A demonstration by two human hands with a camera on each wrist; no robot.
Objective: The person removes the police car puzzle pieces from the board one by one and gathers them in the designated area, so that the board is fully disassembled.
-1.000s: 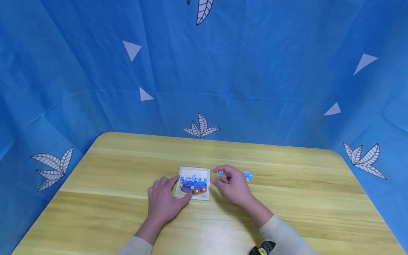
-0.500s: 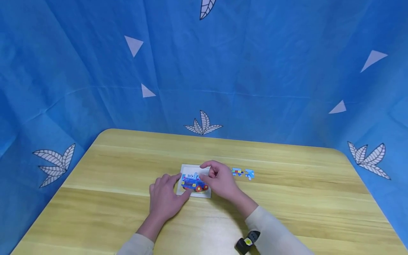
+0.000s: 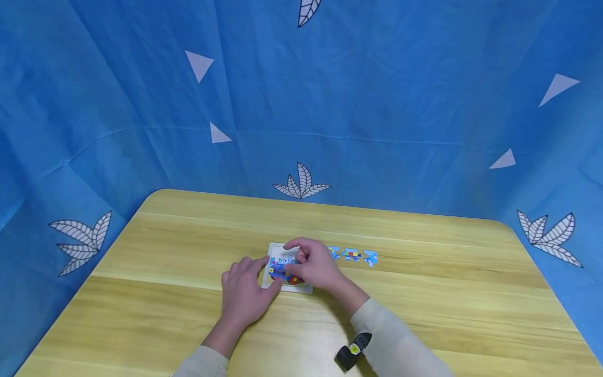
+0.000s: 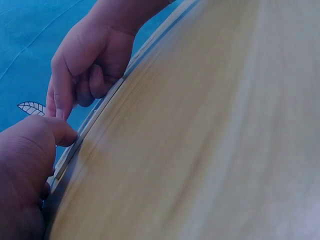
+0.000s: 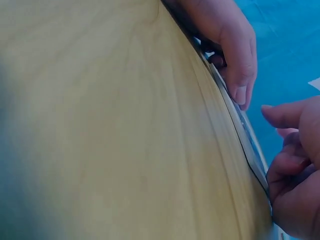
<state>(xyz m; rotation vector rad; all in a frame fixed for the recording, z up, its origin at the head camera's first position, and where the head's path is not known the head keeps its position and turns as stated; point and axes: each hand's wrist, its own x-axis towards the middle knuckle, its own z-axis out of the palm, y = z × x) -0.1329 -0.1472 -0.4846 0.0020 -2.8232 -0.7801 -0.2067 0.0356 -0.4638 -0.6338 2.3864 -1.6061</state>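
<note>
A small white-framed jigsaw tray (image 3: pixel 289 289) lies on the table in the head view, with a blue cartoon car picture partly laid in it. My left hand (image 3: pixel 247 293) grips its left side, index finger at the left edge and thumb at the near edge. Over the right part of the picture hovers my right hand (image 3: pixel 316 264). Its thumb and index finger stand apart, with nothing seen between them, and its other fingers curl inward. This hand hides the right part of the picture. Both wrist views show the hands at the tray's thin edge, from low down.
To the right of the tray, loose jigsaw pieces lie in a row: one partly behind the right hand (image 3: pixel 333 252), a middle piece (image 3: pixel 352 255) and a right piece (image 3: pixel 371 257). A blue patterned cloth (image 3: pixel 377 104) hangs behind the wooden table (image 3: pixel 424 293).
My right hand has moved left from beside the tray to over its picture, uncovering more of the loose pieces. The left hand keeps its grip on the tray. The head view has shifted slightly.
</note>
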